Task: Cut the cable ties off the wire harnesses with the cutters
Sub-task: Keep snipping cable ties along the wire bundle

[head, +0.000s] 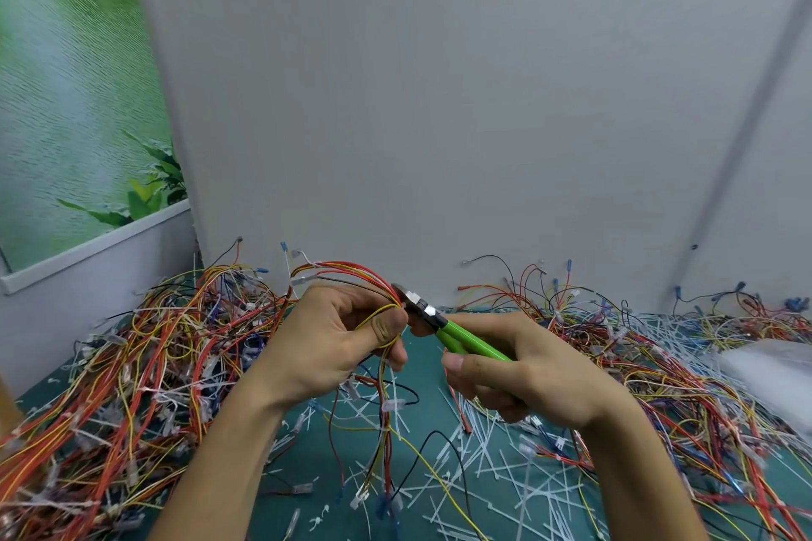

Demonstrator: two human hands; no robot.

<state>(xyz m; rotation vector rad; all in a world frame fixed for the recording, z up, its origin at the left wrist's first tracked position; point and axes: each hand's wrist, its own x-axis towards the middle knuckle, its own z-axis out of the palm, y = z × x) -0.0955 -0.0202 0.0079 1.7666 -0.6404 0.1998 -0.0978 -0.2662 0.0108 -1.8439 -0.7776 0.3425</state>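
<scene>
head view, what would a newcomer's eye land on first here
The bright green cutters at the centre stand out first, held in the right hand with their head against the wire harness that the left hand grips. Tangled heaps of red, orange and yellow wires lie on both sides, and white cable ties litter the teal mat in front.

My clearest lane runs down the middle of the bench [303, 459], where only loose cut cable ties [505, 479] lie flat on the green mat. Above it my left hand [334, 343], gripping a held harness [351, 272], and my right hand [527, 369], gripping the cutters [468, 337], fill the air. A thick left heap [132, 365] of harnesses and a right tangle [685, 391] block low passes on either side. The wall [439, 101] closes the back, just behind both piles.
</scene>
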